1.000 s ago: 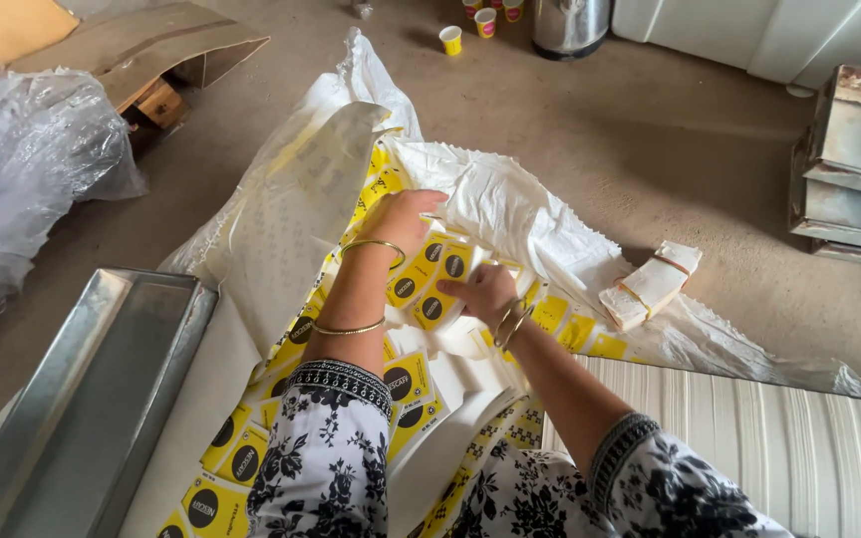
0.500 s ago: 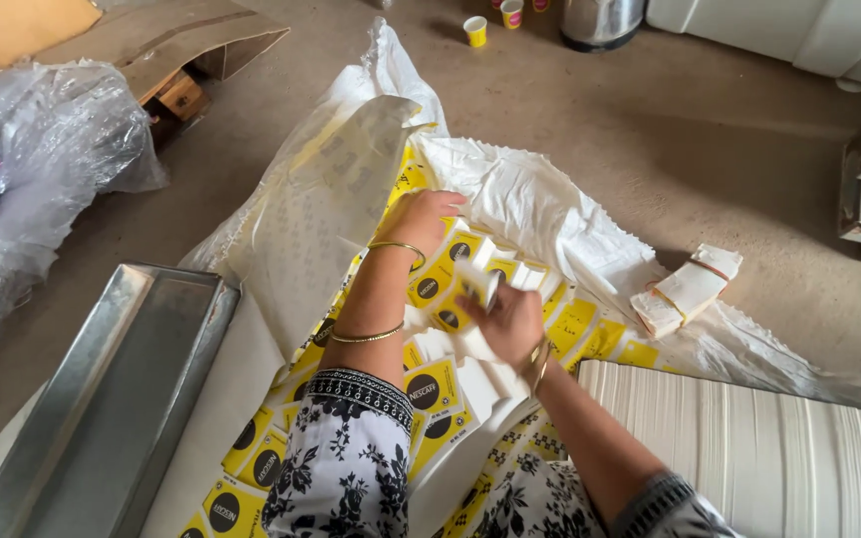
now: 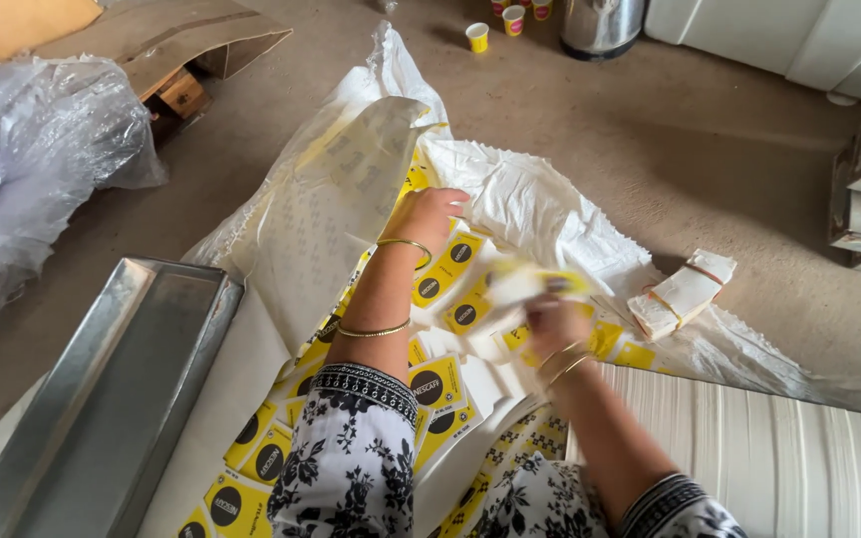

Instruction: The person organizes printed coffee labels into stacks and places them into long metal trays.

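Two hands are working over the yellow labels [image 3: 450, 284]: your left hand [image 3: 430, 214] is pressing flat and open on the spread by the white sheet [image 3: 540, 204], while your right hand [image 3: 550, 319] is closing its grip on a blurred bunch of labels [image 3: 535, 284], lifting it above the pile. Half a second ago that bunch was sitting lower, against the spread, so you are pulling a batch free. Left hand is staying planted as before.

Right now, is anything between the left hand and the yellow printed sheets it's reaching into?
Nothing visible. The left hand already rests on the yellow sheets, with no other thing between them. The right hand holds a blurred yellow piece just beside it.
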